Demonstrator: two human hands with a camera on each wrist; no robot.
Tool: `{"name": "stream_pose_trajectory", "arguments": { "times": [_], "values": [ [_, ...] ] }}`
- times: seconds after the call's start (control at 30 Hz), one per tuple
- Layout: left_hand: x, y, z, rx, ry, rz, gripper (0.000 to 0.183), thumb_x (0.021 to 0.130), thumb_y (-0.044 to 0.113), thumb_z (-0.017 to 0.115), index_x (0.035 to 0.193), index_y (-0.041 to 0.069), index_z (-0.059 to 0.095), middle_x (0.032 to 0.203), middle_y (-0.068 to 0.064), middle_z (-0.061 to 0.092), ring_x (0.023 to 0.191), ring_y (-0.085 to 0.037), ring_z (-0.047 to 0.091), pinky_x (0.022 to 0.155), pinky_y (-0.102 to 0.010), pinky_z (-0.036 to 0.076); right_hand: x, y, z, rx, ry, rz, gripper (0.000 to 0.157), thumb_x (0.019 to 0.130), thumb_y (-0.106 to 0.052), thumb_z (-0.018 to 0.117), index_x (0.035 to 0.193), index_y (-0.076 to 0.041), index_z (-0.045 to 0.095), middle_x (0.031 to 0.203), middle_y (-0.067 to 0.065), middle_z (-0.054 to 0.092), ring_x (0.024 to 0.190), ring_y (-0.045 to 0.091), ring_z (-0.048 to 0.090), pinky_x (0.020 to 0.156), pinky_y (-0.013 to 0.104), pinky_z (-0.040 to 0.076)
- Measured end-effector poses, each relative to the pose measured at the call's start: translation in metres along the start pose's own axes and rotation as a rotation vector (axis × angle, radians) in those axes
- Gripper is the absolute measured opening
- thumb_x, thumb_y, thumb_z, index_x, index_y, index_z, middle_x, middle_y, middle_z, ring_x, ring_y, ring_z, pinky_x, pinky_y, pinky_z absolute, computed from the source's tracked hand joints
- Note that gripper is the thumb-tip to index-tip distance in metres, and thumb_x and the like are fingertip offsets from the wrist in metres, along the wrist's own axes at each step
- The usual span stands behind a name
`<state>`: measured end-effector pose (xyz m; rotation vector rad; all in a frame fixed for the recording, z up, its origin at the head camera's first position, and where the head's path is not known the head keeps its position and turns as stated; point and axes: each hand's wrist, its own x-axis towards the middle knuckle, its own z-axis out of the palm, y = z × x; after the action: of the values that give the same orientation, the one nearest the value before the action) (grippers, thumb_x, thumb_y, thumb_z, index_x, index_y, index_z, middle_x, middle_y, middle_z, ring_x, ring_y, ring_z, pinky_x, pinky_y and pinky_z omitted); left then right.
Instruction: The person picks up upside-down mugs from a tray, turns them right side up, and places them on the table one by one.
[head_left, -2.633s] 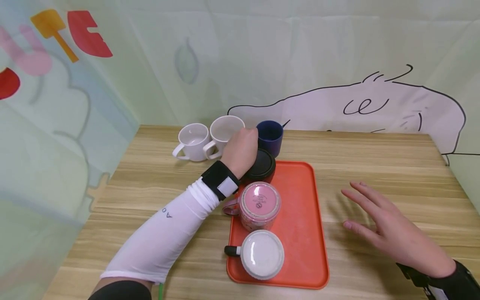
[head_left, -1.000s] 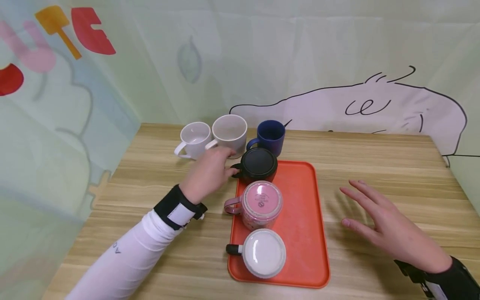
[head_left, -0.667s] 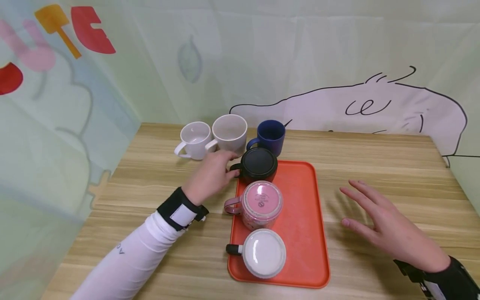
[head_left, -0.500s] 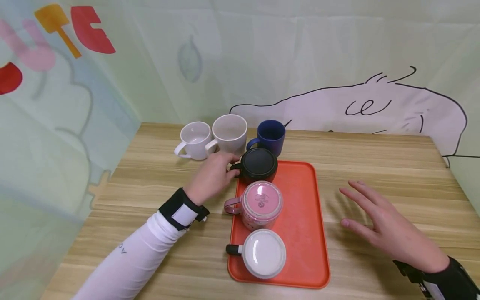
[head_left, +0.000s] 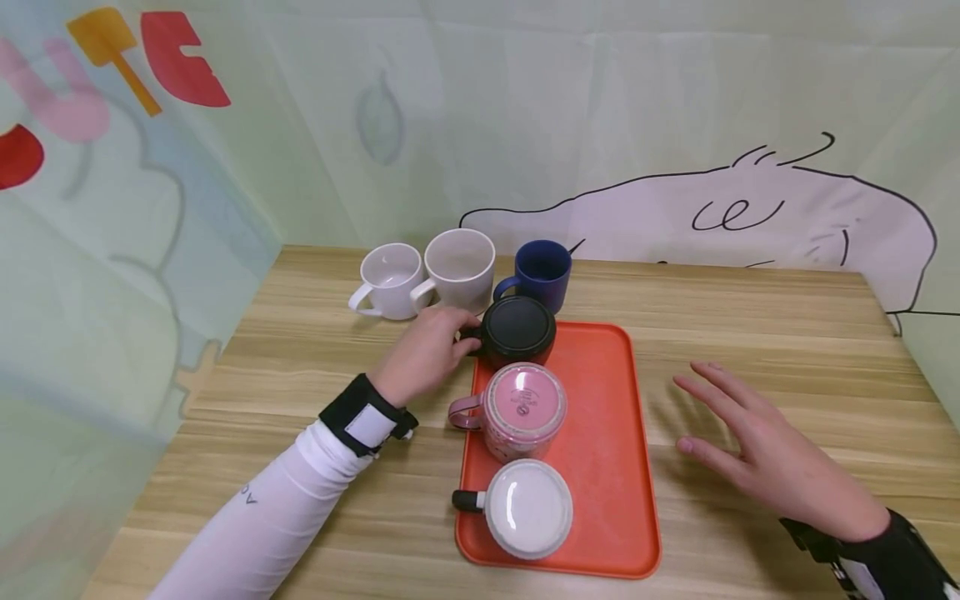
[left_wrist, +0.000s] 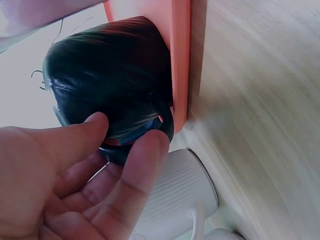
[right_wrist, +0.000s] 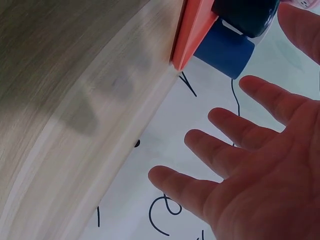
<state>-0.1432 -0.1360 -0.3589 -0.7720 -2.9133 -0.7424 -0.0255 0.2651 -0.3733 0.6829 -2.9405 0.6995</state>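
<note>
At the far end of the red tray [head_left: 600,467], my left hand [head_left: 423,350] pinches the handle of an upside-down black mug [head_left: 519,327]. In the left wrist view, thumb and forefinger meet around the dark handle [left_wrist: 117,152], close against the mug's side. A pink mug [head_left: 523,404] and a white mug with a black handle [head_left: 528,508] stand bottom up in line on the tray, handles pointing left. My right hand [head_left: 780,458] hovers right of the tray with fingers spread, holding nothing.
Behind the tray stand upright mugs: a blue mug [head_left: 542,275], a large white mug [head_left: 460,267] and a smaller white mug [head_left: 392,279]. They line the wooden table's [head_left: 300,367] back edge. A printed cloth [head_left: 600,108] hangs behind.
My left hand has drawn back left and nearer from beside the large white mug, and its fingers have closed on the black mug's handle. The right hand has barely shifted.
</note>
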Motion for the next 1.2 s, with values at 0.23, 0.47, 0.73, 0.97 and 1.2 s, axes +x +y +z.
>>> {"name": "stream_pose_trajectory", "arguments": {
  "times": [0.23, 0.47, 0.73, 0.97, 1.2],
  "values": [
    [0.001, -0.003, 0.001, 0.002, 0.013, 0.037, 0.016, 0.092, 0.014, 0.071, 0.105, 0.006, 0.074, 0.098, -0.004, 0.07, 0.093, -0.019, 0.062, 0.088, -0.035, 0.049, 0.001, -0.001, 0.0, 0.001, 0.002, 0.005, 0.076, 0.086, -0.043, 0.075, 0.153, -0.029, 0.041, 0.156, 0.01, 0.034, 0.138, 0.038, 0.036, 0.098, 0.064, 0.04],
    [0.001, -0.002, -0.002, -0.018, 0.029, 0.039, 0.015, 0.093, 0.017, 0.071, 0.104, 0.006, 0.073, 0.097, -0.004, 0.069, 0.089, -0.02, 0.061, 0.086, -0.035, 0.046, 0.001, -0.001, -0.001, 0.003, -0.002, 0.013, 0.075, 0.087, -0.043, 0.074, 0.153, -0.029, 0.041, 0.156, 0.011, 0.033, 0.138, 0.038, 0.036, 0.098, 0.064, 0.04],
    [0.002, 0.006, -0.009, -0.059, 0.053, 0.054, 0.014, 0.092, 0.018, 0.072, 0.101, 0.008, 0.072, 0.092, 0.0, 0.069, 0.08, -0.015, 0.057, 0.074, -0.029, 0.047, 0.001, -0.001, -0.002, 0.012, -0.007, 0.018, 0.075, 0.088, -0.044, 0.074, 0.153, -0.029, 0.04, 0.157, 0.011, 0.032, 0.138, 0.039, 0.035, 0.097, 0.065, 0.04],
    [0.003, 0.013, -0.012, -0.102, 0.073, 0.064, 0.018, 0.091, 0.019, 0.074, 0.104, 0.008, 0.072, 0.092, 0.0, 0.068, 0.077, -0.016, 0.056, 0.067, -0.026, 0.048, 0.004, -0.002, -0.004, 0.014, -0.009, 0.008, 0.075, 0.088, -0.043, 0.074, 0.153, -0.027, 0.04, 0.157, 0.011, 0.031, 0.137, 0.039, 0.036, 0.097, 0.063, 0.041],
    [0.007, 0.02, -0.016, -0.184, 0.095, 0.054, 0.017, 0.091, 0.017, 0.073, 0.106, 0.009, 0.072, 0.083, 0.002, 0.065, 0.069, -0.014, 0.056, 0.061, -0.026, 0.048, 0.012, -0.005, -0.007, 0.024, 0.032, -0.02, 0.075, 0.089, -0.038, 0.074, 0.154, -0.024, 0.038, 0.157, 0.009, 0.033, 0.136, 0.036, 0.039, 0.098, 0.059, 0.043]
  ]
}}
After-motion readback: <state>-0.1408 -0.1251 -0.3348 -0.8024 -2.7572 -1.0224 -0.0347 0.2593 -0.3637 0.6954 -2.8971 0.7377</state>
